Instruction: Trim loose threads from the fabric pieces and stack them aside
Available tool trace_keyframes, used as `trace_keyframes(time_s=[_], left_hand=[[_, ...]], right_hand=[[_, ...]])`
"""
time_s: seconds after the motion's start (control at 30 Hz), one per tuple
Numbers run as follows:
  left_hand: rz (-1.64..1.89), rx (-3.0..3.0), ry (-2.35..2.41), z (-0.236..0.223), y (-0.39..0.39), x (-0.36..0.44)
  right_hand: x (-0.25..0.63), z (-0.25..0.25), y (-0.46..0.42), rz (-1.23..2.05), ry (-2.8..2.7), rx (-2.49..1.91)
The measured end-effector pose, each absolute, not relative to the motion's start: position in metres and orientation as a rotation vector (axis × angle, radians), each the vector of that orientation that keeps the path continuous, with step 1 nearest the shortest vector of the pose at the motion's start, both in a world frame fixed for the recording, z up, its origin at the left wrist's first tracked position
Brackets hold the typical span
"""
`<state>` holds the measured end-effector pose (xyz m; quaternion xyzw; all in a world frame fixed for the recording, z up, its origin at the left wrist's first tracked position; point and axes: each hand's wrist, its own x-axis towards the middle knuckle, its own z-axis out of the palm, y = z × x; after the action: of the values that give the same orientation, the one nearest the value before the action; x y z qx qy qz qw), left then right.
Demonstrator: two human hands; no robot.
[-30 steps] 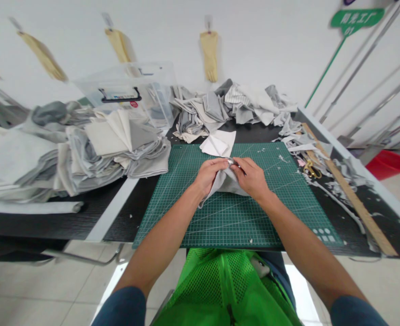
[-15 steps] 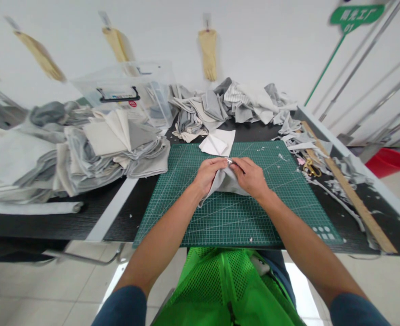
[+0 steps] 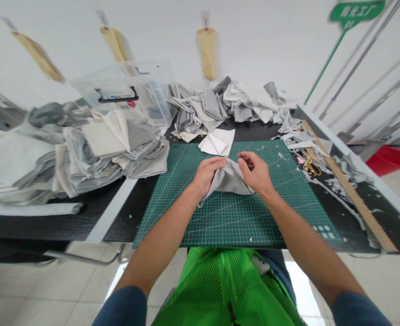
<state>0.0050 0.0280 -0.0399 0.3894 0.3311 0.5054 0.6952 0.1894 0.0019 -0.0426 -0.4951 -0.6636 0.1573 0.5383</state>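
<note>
A piece of grey cloth (image 3: 232,180) is pinched at its upper edge by my left hand (image 3: 209,174), and its lower part hangs in a fold over the green cutting mat (image 3: 247,222). My right hand (image 3: 255,171) is just right of that edge, with thumb and fingertips drawn together. Whatever they pinch is too small to make out. Just beyond both hands, a folded white cloth (image 3: 217,141) lies at the mat's far edge.
Heaped grey and cream cloths (image 3: 145,158) cover the left, before a clear plastic box (image 3: 132,83). More cloth (image 3: 213,106) is piled at the back. On the right are gold-handled scissors (image 3: 311,167), a wooden ruler (image 3: 352,194) and scraps. A red bucket (image 3: 390,160) stands beyond.
My right hand has moved a little right, away from my left hand and the cloth's pinched edge. A shiny silvery spot between the hands no longer shows. My left hand keeps its hold.
</note>
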Motion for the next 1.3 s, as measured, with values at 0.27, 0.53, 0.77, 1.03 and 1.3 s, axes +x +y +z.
trace_keyframes(time_s=[0.27,0.53,0.77,1.03,1.3], left_hand=[[1.103,0.992,0.735,-0.0409,0.0242,0.0078],[1.097,1.189,0.705,-0.042,0.0215,0.0089],[1.09,1.302,0.778,-0.0443,0.0263,0.0059],[1.177,1.362,0.828,-0.0461,0.0291,0.006],[1.251,1.43,0.722,-0.0463,0.029,0.0047]], right_hand=[[0.1849,-0.0429,0.0018,0.453,-1.635,-1.184],[0.1845,-0.0421,0.0021,0.575,-1.559,-1.158],[0.1859,-0.0407,0.0047,0.709,-1.445,-1.191],[0.1877,-0.0354,-0.0021,0.593,-1.537,-1.152],[0.1856,-0.0337,-0.001,0.673,-1.539,-1.17]])
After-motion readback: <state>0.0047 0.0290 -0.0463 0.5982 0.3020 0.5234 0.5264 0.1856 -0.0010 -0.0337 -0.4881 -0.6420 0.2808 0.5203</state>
